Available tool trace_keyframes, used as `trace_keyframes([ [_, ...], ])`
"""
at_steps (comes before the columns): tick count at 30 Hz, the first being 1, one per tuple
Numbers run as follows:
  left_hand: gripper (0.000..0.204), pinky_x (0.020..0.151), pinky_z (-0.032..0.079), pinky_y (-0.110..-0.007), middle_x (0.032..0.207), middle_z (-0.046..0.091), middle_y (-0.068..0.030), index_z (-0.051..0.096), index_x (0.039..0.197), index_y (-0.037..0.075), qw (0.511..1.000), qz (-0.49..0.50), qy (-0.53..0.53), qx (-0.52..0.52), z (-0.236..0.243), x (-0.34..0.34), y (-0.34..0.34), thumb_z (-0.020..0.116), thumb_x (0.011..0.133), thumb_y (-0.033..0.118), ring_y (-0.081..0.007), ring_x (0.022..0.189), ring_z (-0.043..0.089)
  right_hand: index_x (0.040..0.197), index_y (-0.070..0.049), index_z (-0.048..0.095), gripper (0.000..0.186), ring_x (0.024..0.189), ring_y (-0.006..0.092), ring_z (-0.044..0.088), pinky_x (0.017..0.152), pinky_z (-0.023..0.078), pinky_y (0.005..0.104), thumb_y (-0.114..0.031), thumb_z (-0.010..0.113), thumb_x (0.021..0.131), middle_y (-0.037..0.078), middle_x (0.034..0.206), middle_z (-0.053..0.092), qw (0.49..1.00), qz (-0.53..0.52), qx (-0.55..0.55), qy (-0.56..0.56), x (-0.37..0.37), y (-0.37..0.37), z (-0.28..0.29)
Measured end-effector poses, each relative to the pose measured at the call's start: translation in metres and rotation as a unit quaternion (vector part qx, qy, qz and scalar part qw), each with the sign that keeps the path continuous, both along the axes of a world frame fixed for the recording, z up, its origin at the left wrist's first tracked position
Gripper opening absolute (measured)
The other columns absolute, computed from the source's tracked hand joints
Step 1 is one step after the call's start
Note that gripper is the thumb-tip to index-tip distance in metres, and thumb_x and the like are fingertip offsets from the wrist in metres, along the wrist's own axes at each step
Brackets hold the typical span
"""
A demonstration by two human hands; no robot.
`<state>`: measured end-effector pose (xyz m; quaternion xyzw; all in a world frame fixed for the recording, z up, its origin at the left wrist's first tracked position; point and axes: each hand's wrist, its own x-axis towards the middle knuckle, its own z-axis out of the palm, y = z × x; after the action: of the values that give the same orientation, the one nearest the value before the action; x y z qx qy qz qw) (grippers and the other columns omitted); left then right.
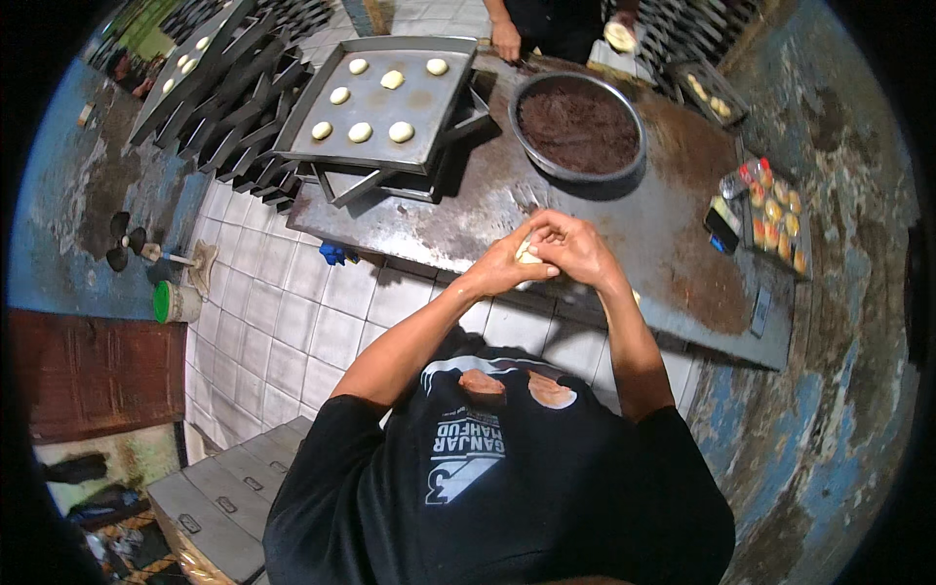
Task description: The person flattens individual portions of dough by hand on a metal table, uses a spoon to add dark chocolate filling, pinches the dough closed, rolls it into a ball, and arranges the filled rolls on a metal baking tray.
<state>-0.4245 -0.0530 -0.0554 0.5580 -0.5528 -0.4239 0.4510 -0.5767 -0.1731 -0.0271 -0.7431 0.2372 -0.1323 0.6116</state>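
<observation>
Dough piece [527,255]: pale, small, held between both hands above the near edge of the worktop [682,234], about midway along it; partly hidden by fingers. Left hand [499,265]: grip curled round the dough piece from the left, thumb along its near side. Right hand [575,252]: grip also on the dough piece, fingers bent over it from the right. Exact contact of each fingertip cannot be told.

Beyond the hands, nearer the far edge: round metal basin [570,176], containing dark brown filling [577,132], surface uneven. Left end of worktop: metal tray [419,99] on top of other trays set askew beneath it. Seven pale dough balls [360,132] on the top tray, spaced apart.

Right edge: small tray of glazed buns [788,229]; just beside it, a clear bottle with a red cap [747,176] and a phone [722,234].

Far edge: a co-worker's hand [505,41] near the worktop; another hand there, beside a round pale piece [619,37].
</observation>
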Motion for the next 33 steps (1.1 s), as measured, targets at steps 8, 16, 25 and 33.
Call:
trace_keyframes([
  [8,0.066,0.114,0.035,-0.039,0.154,0.043,-0.0135,0.041,0.154,0.012,0.94,0.119,0.309,0.084,0.023,0.112,0.0,0.033,0.107,0.057,-0.0226,0.138,0.044,0.124,0.001,0.06,0.048,0.115,0.0375,0.06,0.102,0.047,0.0412,-0.016,0.079,0.083,0.019,0.122,0.061,0.906,-0.101,-0.373,-0.172,0.125,0.041,0.016],
  [16,0.051,0.105,0.045,-0.031,0.145,0.055,-0.012,0.057,0.138,-0.004,0.914,0.224,0.337,-0.029,0.019,0.248,-0.017,0.048,0.108,0.036,-0.0183,0.124,0.056,0.127,0.001,0.058,0.028,0.112,0.0256,0.063,0.096,0.052,0.0398,-0.016,0.055,0.104,0.013,0.124,0.064,0.848,-0.151,0.464,-0.206,0.304,0.043,-0.009],
  [25,0.06,0.101,0.049,-0.033,0.149,0.047,-0.0183,0.038,0.151,0.0,0.926,0.265,0.263,-0.053,-0.011,0.395,-0.023,0.064,0.098,0.009,-0.0236,0.125,0.056,0.134,0.005,0.053,0.054,0.118,0.042,0.058,0.103,0.045,0.0466,-0.026,0.065,0.092,0.028,0.127,0.058,0.892,-0.215,-0.382,0.109,0.471,-0.143,-0.089],
  [33,0.039,0.103,0.049,-0.036,0.132,0.059,-0.0163,0.052,0.139,0.0,0.945,0.286,0.135,-0.088,-0.01,0.462,0.015,0.057,0.1,0.004,-0.0232,0.118,0.061,0.145,0.007,0.041,0.053,0.15,0.0422,0.025,0.123,0.021,0.0516,-0.028,0.044,0.105,0.027,0.158,0.031,0.859,-0.088,-0.474,0.174,0.506,-0.16,-0.156],
])
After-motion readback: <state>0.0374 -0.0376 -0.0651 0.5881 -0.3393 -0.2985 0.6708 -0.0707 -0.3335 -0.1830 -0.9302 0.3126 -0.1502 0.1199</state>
